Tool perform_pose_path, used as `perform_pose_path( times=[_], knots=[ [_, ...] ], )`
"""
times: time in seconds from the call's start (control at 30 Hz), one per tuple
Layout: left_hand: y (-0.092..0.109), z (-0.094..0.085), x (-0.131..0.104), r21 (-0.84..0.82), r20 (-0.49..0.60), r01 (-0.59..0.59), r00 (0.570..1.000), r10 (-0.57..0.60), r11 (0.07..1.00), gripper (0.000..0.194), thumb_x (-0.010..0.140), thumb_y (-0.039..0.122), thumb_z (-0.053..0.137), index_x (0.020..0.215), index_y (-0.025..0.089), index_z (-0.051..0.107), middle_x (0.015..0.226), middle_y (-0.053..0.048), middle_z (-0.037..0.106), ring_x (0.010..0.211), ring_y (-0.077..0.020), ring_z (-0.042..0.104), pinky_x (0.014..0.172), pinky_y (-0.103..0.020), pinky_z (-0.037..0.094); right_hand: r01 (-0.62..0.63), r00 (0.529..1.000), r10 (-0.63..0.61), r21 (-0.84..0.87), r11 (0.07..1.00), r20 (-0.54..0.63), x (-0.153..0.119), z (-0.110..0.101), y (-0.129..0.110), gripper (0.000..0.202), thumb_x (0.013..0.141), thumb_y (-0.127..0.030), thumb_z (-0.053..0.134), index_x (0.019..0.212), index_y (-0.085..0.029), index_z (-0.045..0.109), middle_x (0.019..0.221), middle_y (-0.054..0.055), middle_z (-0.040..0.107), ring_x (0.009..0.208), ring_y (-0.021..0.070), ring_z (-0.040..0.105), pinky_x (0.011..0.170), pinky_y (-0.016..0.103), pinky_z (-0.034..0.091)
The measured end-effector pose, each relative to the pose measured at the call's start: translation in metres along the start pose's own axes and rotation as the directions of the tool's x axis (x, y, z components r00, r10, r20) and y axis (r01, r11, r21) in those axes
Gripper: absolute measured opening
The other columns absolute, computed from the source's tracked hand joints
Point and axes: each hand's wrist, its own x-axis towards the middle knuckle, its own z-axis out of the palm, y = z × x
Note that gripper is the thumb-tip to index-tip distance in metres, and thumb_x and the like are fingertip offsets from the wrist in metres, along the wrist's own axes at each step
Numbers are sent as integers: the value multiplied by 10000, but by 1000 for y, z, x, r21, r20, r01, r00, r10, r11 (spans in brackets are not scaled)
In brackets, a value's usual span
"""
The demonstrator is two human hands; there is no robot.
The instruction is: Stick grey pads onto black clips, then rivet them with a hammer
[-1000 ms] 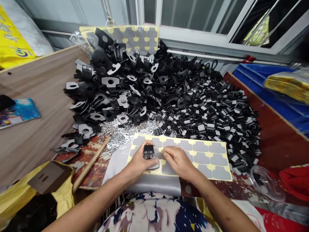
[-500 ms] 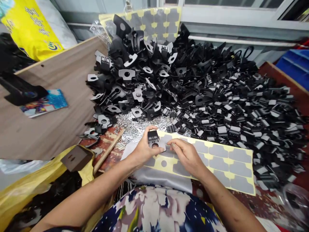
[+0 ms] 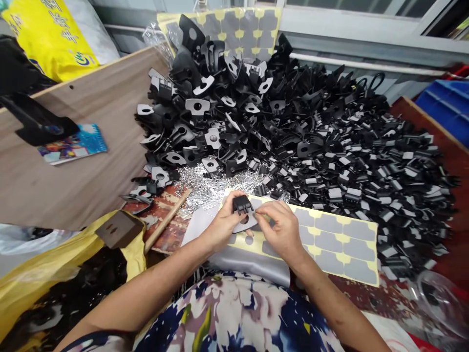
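Head view: left hand (image 3: 222,226) pinches black clip (image 3: 242,205), gray plate (image 3: 239,227) facing up, probably steadying it for right hand (image 3: 281,226), whose fingertips press together at its edge (holding anything? can't tell); sticker sheet (image 3: 328,240) lies beneath both, pins (image 3: 207,186) just beyond, likely for reach.

- On the yellow sack (image 3: 44,45), we see large pale characters (image 3: 66,20) (Chinese-looking, tilted, and too blurred for us to read with certainty).
- Near their lower end, on the same sack, we make out a blue swirl-shaped logo (image 3: 81,59).
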Motion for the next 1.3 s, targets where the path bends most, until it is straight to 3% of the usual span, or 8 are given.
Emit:
perform_pose_path(
  times=[0.23, 0.4, 0.47, 0.63, 0.8, 1.0, 1.2, 1.3],
  knots=[
    [-7, 4, -7, 274, -94, -170, 975, 202, 947, 386, 796, 204, 716, 1105, 253, 491, 916, 10, 531, 710, -133, 551, 583, -245, 541, 230, 971, -238, -307, 924, 10, -11, 3, -6, 153, 951, -176, 578, 940, -287, 682, 1131, 32, 757, 1041, 261, 633, 1177, 580, 307],
    [-15, 0, -8, 597, -105, -368, 845, 524, 713, 445, 666, 64, 635, 1067, 239, 551, 985, -18, 570, 912, -194, 584, 849, -333, 540, 117, 992, -125, -263, 958, -12, -8, 10, -29, 240, 955, -108, 474, 990, -251, 664, 1062, 72, 699, 1056, 254, 610, 1223, 582, 304],
    [-15, 0, -5, 541, -193, -361, 826, 530, 759, 446, 692, 86, 657, 1080, 254, 517, 985, -7, 559, 886, -179, 578, 815, -320, 550, 81, 995, -91, -219, 972, -38, -3, 7, -32, 239, 981, -122, 472, 1039, -247, 667, 1118, 85, 680, 1098, 260, 609, 1207, 587, 345],
    [-5, 3, 0, 135, -340, -258, 895, 290, 957, 438, 811, 263, 739, 1094, 298, 406, 916, 35, 462, 731, -131, 519, 549, -235, 546, -17, 948, 4, -39, 999, -317, 5, -11, -16, 420, 1015, -168, 484, 1421, -235, 569, 1408, 145, 564, 1311, 298, 558, 1096, 528, 498],
    [-7, 10, 0, 65, -336, -254, 905, 260, 965, 457, 810, 252, 764, 1091, 295, 406, 919, 47, 468, 698, -99, 514, 548, -200, 536, 51, 994, -59, -80, 995, -97, -6, 2, 0, 290, 1011, -189, 553, 1224, -285, 724, 1300, 89, 701, 1185, 284, 626, 1053, 552, 504],
    [-15, 10, 2, 243, -332, -309, 864, 379, 919, 382, 832, 210, 742, 1073, 279, 454, 899, 35, 491, 750, -111, 510, 682, -215, 493, 116, 976, -155, -232, 966, -155, -10, 17, 0, 157, 917, -198, 695, 991, -328, 744, 1321, 21, 718, 1195, 306, 620, 1173, 631, 363],
    [-15, -3, 0, 563, -173, -407, 793, 584, 719, 386, 757, 129, 699, 1075, 252, 518, 979, -13, 579, 875, -187, 581, 818, -318, 502, -93, 988, 107, 120, 988, -112, 3, 6, -29, 139, 958, -184, 586, 855, -238, 662, 1299, 102, 643, 1243, 281, 572, 1026, 496, 500],
    [-13, -5, 0, 568, -160, -440, 770, 618, 695, 377, 754, 130, 705, 1061, 248, 520, 1004, -19, 575, 906, -187, 592, 842, -325, 517, -195, 976, 210, 207, 959, -53, 8, 4, -29, 126, 941, -220, 613, 830, -242, 667, 1261, 85, 644, 1220, 270, 574, 1047, 490, 476]
  ],
)
